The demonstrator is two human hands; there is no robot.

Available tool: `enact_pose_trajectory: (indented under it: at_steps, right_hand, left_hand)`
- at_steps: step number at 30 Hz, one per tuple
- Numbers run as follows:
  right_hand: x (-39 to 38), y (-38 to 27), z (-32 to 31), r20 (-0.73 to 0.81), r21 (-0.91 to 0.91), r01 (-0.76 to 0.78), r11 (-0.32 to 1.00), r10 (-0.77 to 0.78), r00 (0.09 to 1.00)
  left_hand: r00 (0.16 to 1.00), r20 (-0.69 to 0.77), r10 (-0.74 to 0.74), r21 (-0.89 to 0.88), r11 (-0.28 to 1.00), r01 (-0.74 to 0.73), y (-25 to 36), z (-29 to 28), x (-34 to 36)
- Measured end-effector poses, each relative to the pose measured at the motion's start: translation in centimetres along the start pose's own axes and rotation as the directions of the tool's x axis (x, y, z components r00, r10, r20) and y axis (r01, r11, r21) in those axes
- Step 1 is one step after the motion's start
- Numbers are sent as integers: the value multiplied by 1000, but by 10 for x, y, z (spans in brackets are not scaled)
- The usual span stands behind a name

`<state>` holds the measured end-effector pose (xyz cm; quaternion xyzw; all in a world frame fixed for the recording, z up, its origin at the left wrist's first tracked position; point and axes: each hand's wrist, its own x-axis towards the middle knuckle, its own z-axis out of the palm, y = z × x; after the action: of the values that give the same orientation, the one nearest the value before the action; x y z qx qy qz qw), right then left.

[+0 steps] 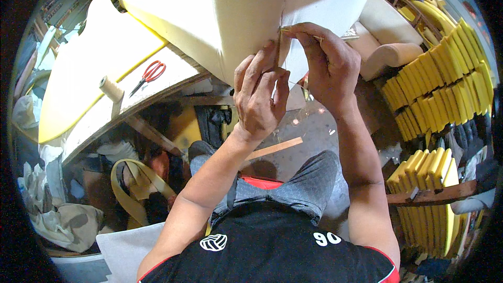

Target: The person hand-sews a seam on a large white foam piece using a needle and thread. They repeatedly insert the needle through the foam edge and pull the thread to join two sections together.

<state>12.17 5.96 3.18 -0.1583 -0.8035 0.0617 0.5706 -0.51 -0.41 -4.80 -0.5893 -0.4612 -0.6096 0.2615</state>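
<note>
A large cream-white upholstered piece (251,10) fills the top middle, with a seam running down it towards my hands. My right hand (332,63) is closed in a pinch at this seam, on a thin, bright sliver that looks like a needle (284,30). A fine thread seems to hang below it. Just left of the seam, my left hand (258,91) presses bent fingers on the cream fabric and pinches its edge, the fingertips partly hidden. Red-handled scissors (153,72) and a thread cone (111,88) are on the board at the left.
The wooden board (157,86) carries a white foam sheet with yellow edge (78,68). Stacks of yellow foam pieces (435,78) stand at the right, near a cream armrest-like piece (393,55). A wooden strip (275,148) lies below my hands; cloth scraps (68,225) heap at lower left.
</note>
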Motion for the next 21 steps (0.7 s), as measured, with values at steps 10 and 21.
enact_pose_trajectory:
  at_steps: [10, 21]
  right_hand:
    - [13, -11, -9, 109, -64, 21, 998, -14, 994]
    - [16, -19, -3, 83, -114, 106, 988, -97, 992]
  left_hand:
    - [1000, 19, -6, -3, 1000, 6, -1, -2, -1]
    - [999, 46, 29, 51, 998, -31, -1, -1, 0]
